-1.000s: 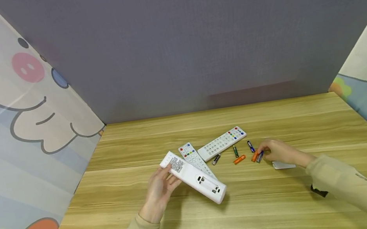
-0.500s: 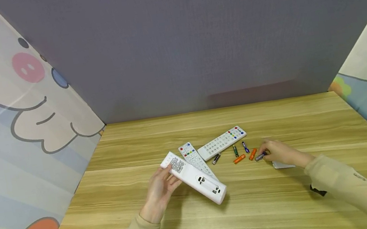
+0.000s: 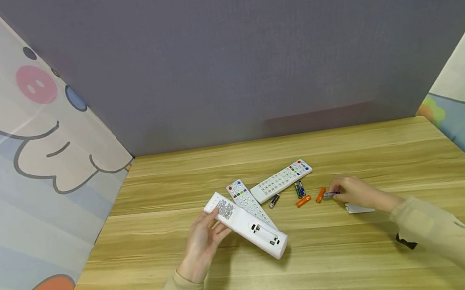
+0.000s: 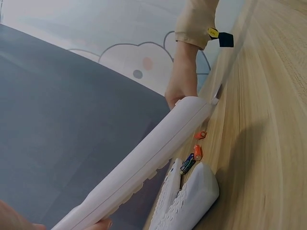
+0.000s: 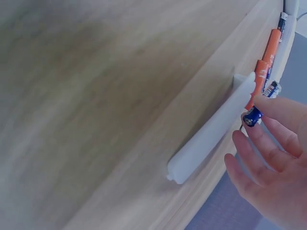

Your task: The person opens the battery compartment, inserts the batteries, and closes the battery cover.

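My left hand [image 3: 202, 242] grips a white remote control [image 3: 236, 218] by one end, back side up. Its battery compartment [image 3: 265, 234] is uncovered, with no batteries in it. Between thumb and fingers, my right hand [image 3: 354, 193] pinches a dark blue battery [image 5: 253, 116] just above the table. Under that hand lies a white battery cover [image 3: 360, 208], seen whole in the right wrist view. An orange battery [image 3: 321, 195] lies just left of the pinched one. Further left are another orange battery [image 3: 303, 201], a green one [image 3: 298, 190], a blue one [image 3: 302, 188] and a black one [image 3: 274, 201].
Two more white remotes lie buttons up: one remote [image 3: 283, 181] behind the batteries, another remote [image 3: 245, 200] partly beneath the held one. A grey panel [image 3: 247, 62] closes off the back of the wooden table [image 3: 323, 271]. Printed cartoon sheets [image 3: 49, 157] flank it.
One blue battery has rolled left, beside the green one. The battery pinched by my right hand has turned from slanted to nearly sideways. My left hand and its remote stay nearly still.
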### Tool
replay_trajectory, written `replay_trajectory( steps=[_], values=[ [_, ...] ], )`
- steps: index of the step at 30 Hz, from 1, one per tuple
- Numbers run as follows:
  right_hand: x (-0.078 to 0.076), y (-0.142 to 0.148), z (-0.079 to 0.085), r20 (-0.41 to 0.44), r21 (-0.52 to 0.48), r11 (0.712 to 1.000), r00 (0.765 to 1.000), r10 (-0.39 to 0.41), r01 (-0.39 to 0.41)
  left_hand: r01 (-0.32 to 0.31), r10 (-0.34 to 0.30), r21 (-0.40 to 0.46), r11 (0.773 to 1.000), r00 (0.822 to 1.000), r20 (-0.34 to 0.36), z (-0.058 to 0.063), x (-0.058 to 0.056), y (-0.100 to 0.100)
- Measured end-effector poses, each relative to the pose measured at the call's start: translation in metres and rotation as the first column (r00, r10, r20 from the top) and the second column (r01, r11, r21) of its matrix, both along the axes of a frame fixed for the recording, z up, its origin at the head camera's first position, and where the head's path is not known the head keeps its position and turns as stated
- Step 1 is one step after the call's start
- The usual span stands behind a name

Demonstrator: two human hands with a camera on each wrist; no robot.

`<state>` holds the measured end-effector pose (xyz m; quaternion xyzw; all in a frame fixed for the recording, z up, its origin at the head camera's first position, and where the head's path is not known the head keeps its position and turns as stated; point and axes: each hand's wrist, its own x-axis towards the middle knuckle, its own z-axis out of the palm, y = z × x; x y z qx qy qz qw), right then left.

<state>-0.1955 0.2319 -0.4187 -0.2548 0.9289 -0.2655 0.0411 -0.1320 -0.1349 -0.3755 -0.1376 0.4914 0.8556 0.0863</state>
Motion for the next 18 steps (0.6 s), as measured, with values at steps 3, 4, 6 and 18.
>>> replay_trajectory(
  steps=[3,4,6,18],
  values=[
    [0.002,0.0,0.001,0.008,-0.045,0.999,1.0,-0.01,0.01,0.003,-0.003,0.0,1.0,1.0,0.001,0.0,0.0,0.001],
    [0.002,0.0,0.002,0.014,-0.06,0.998,1.0,-0.015,0.016,0.003,-0.003,0.0,1.0,1.0,0.004,0.0,-0.001,0.001],
    [0.004,0.0,0.003,0.021,-0.08,0.997,1.0,-0.022,0.024,0.001,-0.001,0.004,1.0,1.0,0.005,0.001,-0.001,0.002],
    [0.016,-0.006,0.009,0.035,-0.165,0.985,0.998,-0.048,0.053,-0.003,0.003,0.012,1.0,1.0,0.005,0.0,-0.001,0.005]
  ],
)
